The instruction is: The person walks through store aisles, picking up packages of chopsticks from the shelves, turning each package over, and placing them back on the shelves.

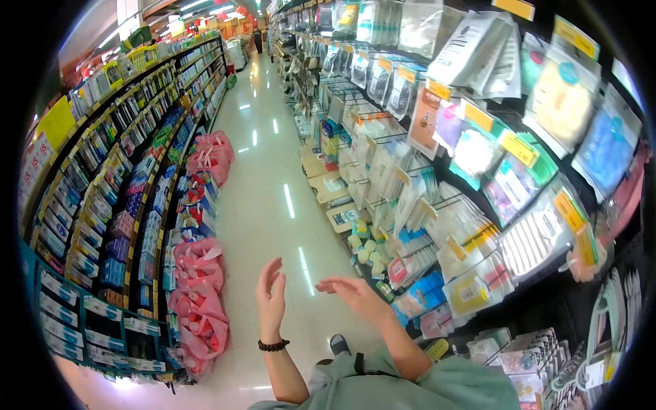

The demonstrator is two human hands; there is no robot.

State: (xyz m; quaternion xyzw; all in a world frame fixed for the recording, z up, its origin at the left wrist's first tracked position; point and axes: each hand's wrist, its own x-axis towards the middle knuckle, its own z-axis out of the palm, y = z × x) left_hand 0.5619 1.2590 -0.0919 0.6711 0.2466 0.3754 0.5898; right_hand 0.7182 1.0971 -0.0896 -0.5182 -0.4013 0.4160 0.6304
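My left hand (271,298) is raised over the aisle floor, fingers pointing up and the palm turned inward, with nothing in it. A dark bead bracelet (274,346) circles that wrist. Across a small gap, my right hand (357,296) points left with its fingers stretched out, also holding nothing. Neither hand touches the goods. Nearest to the right hand are packets on the right rack, among them a blue packet (421,295) and a yellow-labelled packet (470,290).
Pink bags (198,311) line the floor at the left, below a long shelf of boxed goods (140,184). Hooks on the right carry hanging packets (540,239) and hangers (605,321). The shiny floor (263,205) runs back toward a distant person (257,39).
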